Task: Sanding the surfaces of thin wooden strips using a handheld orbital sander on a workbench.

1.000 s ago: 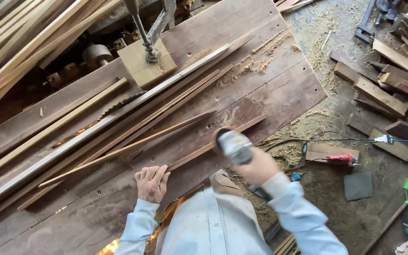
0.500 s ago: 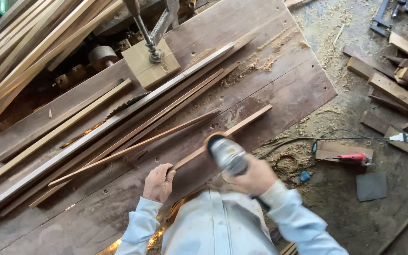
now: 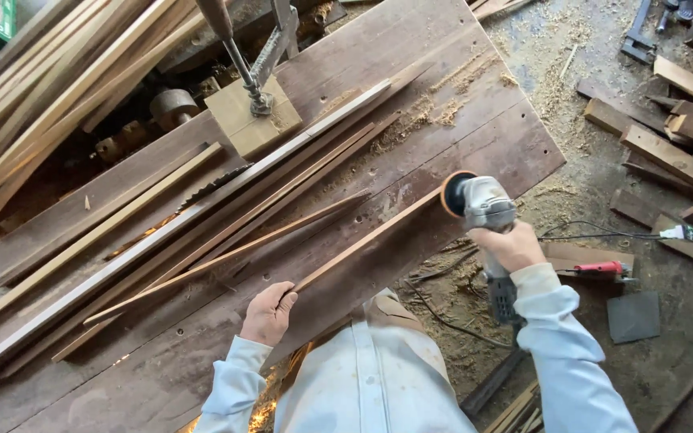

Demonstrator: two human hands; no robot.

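One thin strip (image 3: 366,239) lies slantwise on the table (image 3: 475,144), its near end pinned under the left hand (image 3: 266,314), whose fingers curl loosely over it. The right hand (image 3: 511,244) is wrapped tight around one grinder (image 3: 479,204), whose orange-rimmed disc meets the strip's far end at the table edge. Two more loose slats (image 3: 234,248) lie just beyond, beside one long rail (image 3: 202,204) and one clamped block (image 3: 253,119).

Reddish-brown wood strip (image 3: 366,239), silver-grey grinder (image 3: 487,204) with orange disc, dark brown workbench (image 3: 459,136), pale blue sleeves (image 3: 559,337)
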